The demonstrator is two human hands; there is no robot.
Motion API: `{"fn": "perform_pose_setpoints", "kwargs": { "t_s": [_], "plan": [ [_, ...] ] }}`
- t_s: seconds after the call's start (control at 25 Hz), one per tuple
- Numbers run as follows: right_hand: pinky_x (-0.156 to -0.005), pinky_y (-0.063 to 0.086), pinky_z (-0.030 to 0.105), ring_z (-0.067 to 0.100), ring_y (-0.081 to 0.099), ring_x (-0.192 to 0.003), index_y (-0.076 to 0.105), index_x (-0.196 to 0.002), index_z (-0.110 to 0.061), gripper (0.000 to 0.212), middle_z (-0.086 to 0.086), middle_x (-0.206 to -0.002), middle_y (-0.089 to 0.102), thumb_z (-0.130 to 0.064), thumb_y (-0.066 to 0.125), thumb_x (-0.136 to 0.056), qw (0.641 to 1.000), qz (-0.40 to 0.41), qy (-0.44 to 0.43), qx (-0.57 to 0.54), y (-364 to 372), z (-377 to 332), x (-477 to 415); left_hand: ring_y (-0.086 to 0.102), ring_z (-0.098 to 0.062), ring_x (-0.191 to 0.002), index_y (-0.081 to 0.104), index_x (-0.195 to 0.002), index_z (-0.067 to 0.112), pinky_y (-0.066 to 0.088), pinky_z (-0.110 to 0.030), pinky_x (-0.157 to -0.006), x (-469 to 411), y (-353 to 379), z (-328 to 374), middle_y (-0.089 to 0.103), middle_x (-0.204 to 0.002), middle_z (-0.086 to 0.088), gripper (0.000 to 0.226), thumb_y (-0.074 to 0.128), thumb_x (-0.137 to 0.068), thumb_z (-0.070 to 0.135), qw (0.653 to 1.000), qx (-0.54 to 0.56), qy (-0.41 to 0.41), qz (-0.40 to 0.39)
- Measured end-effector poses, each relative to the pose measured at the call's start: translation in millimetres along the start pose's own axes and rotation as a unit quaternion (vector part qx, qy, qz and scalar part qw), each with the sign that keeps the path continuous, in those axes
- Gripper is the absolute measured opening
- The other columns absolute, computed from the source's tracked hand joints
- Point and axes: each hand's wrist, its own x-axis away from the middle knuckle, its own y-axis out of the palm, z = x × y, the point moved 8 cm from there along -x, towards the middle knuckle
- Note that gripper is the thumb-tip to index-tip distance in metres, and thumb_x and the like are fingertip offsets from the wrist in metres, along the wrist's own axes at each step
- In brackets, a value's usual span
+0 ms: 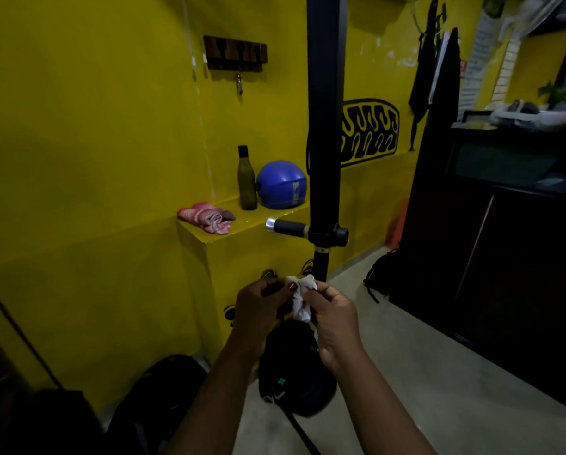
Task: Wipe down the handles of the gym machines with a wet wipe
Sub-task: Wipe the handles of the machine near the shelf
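A crumpled white wet wipe point(301, 298) hangs between both hands at the centre of the head view. My left hand point(262, 307) pinches its upper left corner, and my right hand point(333, 318) pinches its right side. Above them a black machine post point(326, 110) rises upright. A short black handle point(286, 226) with a silver end cap sticks out to the left of the post, well above the wipe and apart from it.
A yellow ledge point(252, 221) behind the post carries a pink cloth point(206, 216), a dark bottle point(247, 178) and a blue helmet point(281, 184). Black bags point(294, 366) lie on the floor below my hands. A dark cabinet point(505, 241) stands at right.
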Motion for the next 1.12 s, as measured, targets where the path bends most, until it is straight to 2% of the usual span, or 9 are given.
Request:
{"fn": "perform_pose_setpoints", "kwargs": {
  "t_s": [0.16,0.28,0.36,0.48,0.56,0.64,0.72,0.88,1.12],
  "plan": [
    [-0.081,0.057,0.042,0.026,0.070,-0.092,0.070,-0.102,-0.007,0.030,0.010,-0.093,0.074,-0.025,0.074,-0.079,0.998,-0.008,-0.053,0.025,31,-15,-57,0.069,-0.028,-0.089,0.065,-0.113,0.007,0.056,-0.041,-0.078,-82,-13,7,0.071,-0.099,-0.013,0.022,0.062,-0.093,0.014,0.999,0.024,0.014,0.015],
    [-0.064,0.049,0.020,0.003,0.065,-0.073,0.073,-0.092,-0.019,0.018,-0.007,-0.082,0.071,-0.033,0.074,-0.081,0.962,0.039,-0.204,0.177,49,-50,-90,0.060,-0.024,-0.109,0.062,-0.123,0.009,0.046,-0.036,-0.095,-148,-11,40,0.065,-0.120,-0.010,0.029,0.054,-0.095,0.012,0.950,-0.249,0.183,0.049],
    [-0.068,0.048,0.015,0.003,0.060,-0.076,0.073,-0.092,-0.015,0.007,-0.009,-0.085,0.067,-0.016,0.068,-0.087,0.861,0.105,-0.379,0.321,64,-81,-102,0.047,-0.026,-0.129,0.055,-0.132,0.006,0.035,-0.032,-0.107,-183,12,59,0.052,-0.139,-0.012,0.039,0.051,-0.094,0.003,0.873,-0.397,0.284,-0.010],
    [-0.078,0.052,0.033,0.029,0.063,-0.089,0.071,-0.099,-0.005,0.022,0.011,-0.102,0.070,-0.003,0.061,-0.079,0.660,0.126,-0.536,0.511,99,-85,-130,0.042,-0.028,-0.132,0.051,-0.138,0.013,0.034,-0.037,-0.109,-227,28,50,0.046,-0.145,-0.009,0.042,0.049,-0.096,0.010,0.806,-0.515,0.273,-0.099],
    [-0.070,0.053,0.030,0.033,0.065,-0.084,0.072,-0.095,0.000,0.028,0.017,-0.099,0.070,0.001,0.075,-0.068,0.578,0.131,-0.541,0.597,113,-67,-148,0.053,-0.028,-0.117,0.058,-0.128,0.014,0.042,-0.035,-0.095,-238,28,40,0.055,-0.130,-0.009,0.033,0.051,-0.096,0.015,0.799,-0.523,0.273,-0.115],
    [-0.060,0.053,0.029,0.033,0.064,-0.074,0.072,-0.087,0.002,0.024,0.019,-0.088,0.070,0.000,0.075,-0.064,0.534,0.131,-0.526,0.648,117,-49,-154,0.056,-0.023,-0.107,0.064,-0.119,0.013,0.045,-0.032,-0.088,-241,21,38,0.056,-0.119,-0.007,0.026,0.056,-0.094,0.014,0.835,-0.468,0.272,-0.098],
    [-0.061,0.052,0.029,0.032,0.064,-0.076,0.071,-0.095,0.003,0.023,0.017,-0.090,0.070,0.002,0.066,-0.072,0.534,0.124,-0.519,0.655,111,-39,-160,0.056,-0.017,-0.102,0.068,-0.114,0.014,0.041,-0.023,-0.083,-243,17,38,0.058,-0.113,-0.005,0.024,0.061,-0.091,0.012,0.857,-0.427,0.274,-0.082],
    [-0.069,0.055,0.033,0.034,0.065,-0.082,0.069,-0.105,0.007,0.051,0.019,-0.101,0.070,-0.002,0.088,-0.059,0.558,0.090,-0.506,0.651,102,-35,-171,0.054,-0.011,-0.093,0.072,-0.108,0.018,0.037,-0.015,-0.077,-254,12,39,0.058,-0.105,-0.001,0.023,0.066,-0.087,0.011,0.883,-0.380,0.256,-0.097],
    [-0.071,0.056,0.036,0.038,0.065,-0.085,0.069,-0.106,0.007,0.051,0.020,-0.102,0.070,-0.002,0.087,-0.059,0.581,0.099,-0.482,0.648,103,-39,-168,0.051,-0.003,-0.082,0.073,-0.108,0.016,0.036,0.000,-0.065,-263,8,37,0.055,-0.099,0.000,0.023,0.068,-0.087,0.010,0.918,-0.311,0.203,-0.136]
  ]
}}
